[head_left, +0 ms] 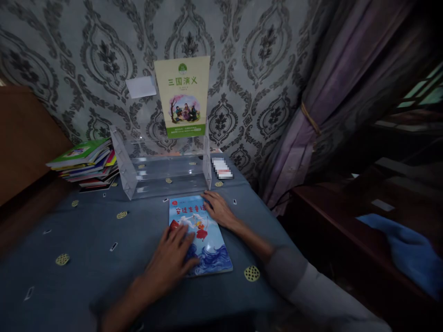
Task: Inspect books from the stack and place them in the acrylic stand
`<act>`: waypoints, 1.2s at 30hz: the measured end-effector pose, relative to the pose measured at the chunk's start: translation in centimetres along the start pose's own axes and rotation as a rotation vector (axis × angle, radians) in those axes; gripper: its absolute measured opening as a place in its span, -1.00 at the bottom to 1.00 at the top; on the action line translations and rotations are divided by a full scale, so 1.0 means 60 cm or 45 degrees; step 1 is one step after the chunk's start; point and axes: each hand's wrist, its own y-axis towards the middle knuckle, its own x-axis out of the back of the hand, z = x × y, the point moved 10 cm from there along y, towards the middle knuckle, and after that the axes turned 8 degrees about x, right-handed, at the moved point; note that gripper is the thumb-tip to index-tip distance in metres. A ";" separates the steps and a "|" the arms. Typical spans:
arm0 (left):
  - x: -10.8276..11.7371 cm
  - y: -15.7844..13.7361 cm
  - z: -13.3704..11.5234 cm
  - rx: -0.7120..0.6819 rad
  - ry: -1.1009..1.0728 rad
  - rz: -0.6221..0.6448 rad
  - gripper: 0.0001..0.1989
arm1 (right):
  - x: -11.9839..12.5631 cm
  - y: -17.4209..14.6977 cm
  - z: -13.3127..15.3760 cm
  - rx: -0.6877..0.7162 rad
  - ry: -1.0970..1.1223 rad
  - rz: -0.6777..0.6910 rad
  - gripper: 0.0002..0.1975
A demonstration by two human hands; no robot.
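Head view shows a blue book lying flat, cover up, on the tabletop, nearer its right edge than its left. The left hand lies over the book's left side, fingers spread across the cover, grasping nothing. The right hand is at the book's upper right corner, fingers bent; whether it pinches that corner or only rests there, I cannot tell. Both hands are somewhat blurred.

Toward the tabletop's far edge stands a clear tiered rack, just beyond the top of the blue book. A pale green book stands upright at the back of the rack, cover outward. A stack of books lies by the tabletop's far left corner, beside the rack, and a pixelated item lies just right of the rack, near the far right corner.

The step in hand looks like steadying or positioning the blue book with both hands. From this pose, lifting it would call for fingertips under an edge and a thumb on the cover, since the left hand only covers it from above.
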 end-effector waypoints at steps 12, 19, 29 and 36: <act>-0.022 -0.043 0.004 -0.194 0.006 0.164 -0.31 | 0.036 -0.012 0.003 -0.042 -0.012 -0.082 -0.72; 0.018 -0.074 0.143 -0.100 0.177 0.217 -0.50 | 0.052 -0.056 0.000 -0.196 0.063 -0.059 -0.74; 0.047 0.045 0.001 -0.038 0.002 0.094 -0.63 | 0.065 -0.076 -0.011 -0.293 0.375 -0.166 -0.70; 0.028 0.125 -0.075 0.086 0.303 0.156 -0.74 | 0.079 -0.078 -0.038 -0.375 0.527 -0.246 -0.71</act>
